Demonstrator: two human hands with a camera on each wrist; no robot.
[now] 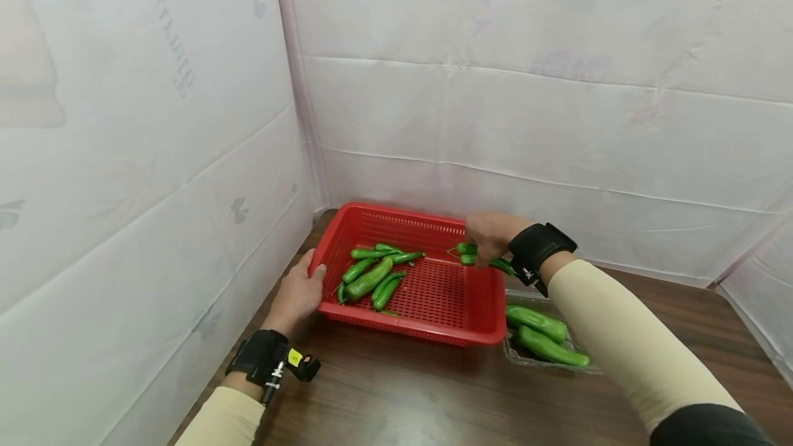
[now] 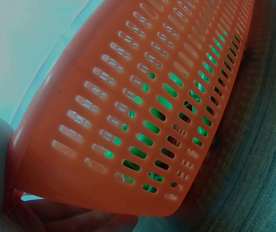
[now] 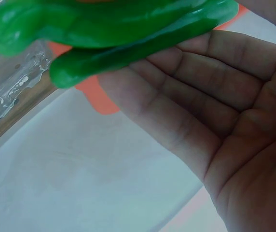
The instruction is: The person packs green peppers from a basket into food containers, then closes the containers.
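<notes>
From the head view, your left hand (image 1: 299,292) grips the red basket (image 1: 434,325) rim. Right hand (image 1: 491,236) clutches green peppers (image 1: 471,254) over it. Left wrist: basket wall (image 2: 128,121) tilted. Right wrist: those peppers (image 3: 104,34) sit loosely on your fingers (image 3: 186,96); one could slip and land outside.

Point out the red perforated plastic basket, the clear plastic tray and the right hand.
Red perforated plastic basket (image 1: 480,336): head view, near right rim.
Clear plastic tray (image 1: 511,356): head view, front left corner.
Right hand (image 1: 489,234): head view, back of hand.
</notes>
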